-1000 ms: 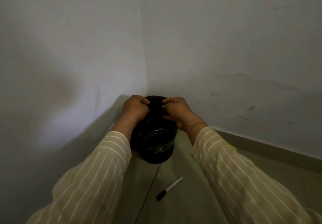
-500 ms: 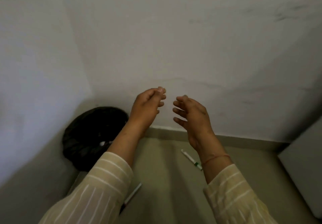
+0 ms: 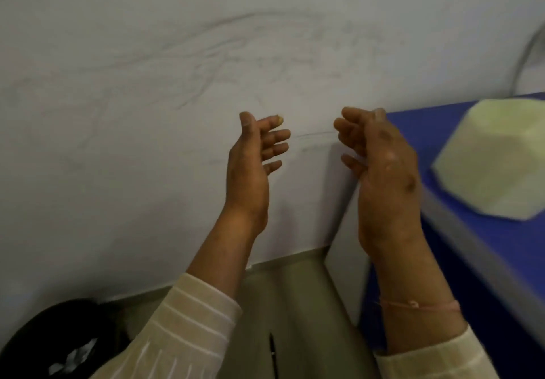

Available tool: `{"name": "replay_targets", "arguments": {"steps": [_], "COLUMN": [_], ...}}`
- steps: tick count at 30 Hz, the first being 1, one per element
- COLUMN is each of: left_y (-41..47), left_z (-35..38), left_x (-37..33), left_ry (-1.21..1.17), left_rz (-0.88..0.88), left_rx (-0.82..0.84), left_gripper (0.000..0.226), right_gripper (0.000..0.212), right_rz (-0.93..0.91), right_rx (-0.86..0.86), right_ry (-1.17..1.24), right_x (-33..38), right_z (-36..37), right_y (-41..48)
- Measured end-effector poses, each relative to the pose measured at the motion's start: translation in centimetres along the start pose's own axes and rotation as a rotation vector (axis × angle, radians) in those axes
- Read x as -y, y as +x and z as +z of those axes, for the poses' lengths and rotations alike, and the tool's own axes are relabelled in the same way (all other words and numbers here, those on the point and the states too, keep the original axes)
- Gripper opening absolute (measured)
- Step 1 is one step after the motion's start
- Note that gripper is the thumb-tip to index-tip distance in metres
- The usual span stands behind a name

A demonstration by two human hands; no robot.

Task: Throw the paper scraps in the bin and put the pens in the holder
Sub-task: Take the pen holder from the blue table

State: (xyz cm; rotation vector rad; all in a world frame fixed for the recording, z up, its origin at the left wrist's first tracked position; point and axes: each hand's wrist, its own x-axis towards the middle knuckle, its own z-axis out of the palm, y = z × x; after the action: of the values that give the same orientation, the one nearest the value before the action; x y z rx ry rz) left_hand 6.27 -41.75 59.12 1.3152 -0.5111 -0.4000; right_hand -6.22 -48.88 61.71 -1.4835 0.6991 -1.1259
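Note:
My left hand (image 3: 253, 160) and my right hand (image 3: 380, 160) are raised in front of the wall, palms facing each other, fingers apart and holding nothing. The black bin (image 3: 44, 340) with a dark liner sits on the floor at the lower left, with white paper scraps (image 3: 73, 358) inside it. A dark pen (image 3: 272, 349) lies on the floor between my forearms, partly hidden by my left sleeve. No pen holder is clearly in view.
A blue table (image 3: 486, 260) stands at the right, its white side panel (image 3: 342, 231) close to my right wrist. A pale yellow-green hexagonal box (image 3: 495, 154) rests on it. A scuffed white wall fills the background, and a grey cable (image 3: 528, 51) hangs at the upper right.
My hands left the bin's rim, opened and rose. The view swung right and up, so the bin slid to the lower left and the blue table came in.

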Motion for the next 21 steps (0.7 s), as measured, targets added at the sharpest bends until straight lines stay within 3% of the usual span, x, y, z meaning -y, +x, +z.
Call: {"name": "replay_targets", "arguments": {"steps": [6, 12, 14, 17, 21], "left_y": [2.6, 2.5, 1.2, -0.4, -1.3], "left_z": [15.4, 24.8, 26.1, 26.5, 23.4], "left_x": [-8.0, -6.5, -4.7, -2.7, -2.7], "left_ry": [-0.004, 0.027, 0.025, -0.022, -0.165], "left_rz": [-0.070, -0.198, -0.264, -0.345, -0.355], "left_rx": [0.160, 0.294, 0.378, 0.428, 0.378], "left_gripper": [0.066, 0.068, 0.070, 0.072, 0.072], "right_gripper": [0.048, 0.039, 0.044, 0.047, 0.049], "right_rz": [-0.136, -0.071, 0.092, 0.461, 0.416], "right_rx": [-0.349, -0.651, -0.632, -0.481, -0.414], "right_ry": [-0.118, -0.308, -0.245, 0.039, 0.109], "right_x": [9.2, 7.6, 5.8, 4.2, 4.3], "right_z": [-12.3, -20.9, -22.5, -22.0, -18.9], "right_y": [7.2, 11.0, 10.9, 9.9, 8.1]}}
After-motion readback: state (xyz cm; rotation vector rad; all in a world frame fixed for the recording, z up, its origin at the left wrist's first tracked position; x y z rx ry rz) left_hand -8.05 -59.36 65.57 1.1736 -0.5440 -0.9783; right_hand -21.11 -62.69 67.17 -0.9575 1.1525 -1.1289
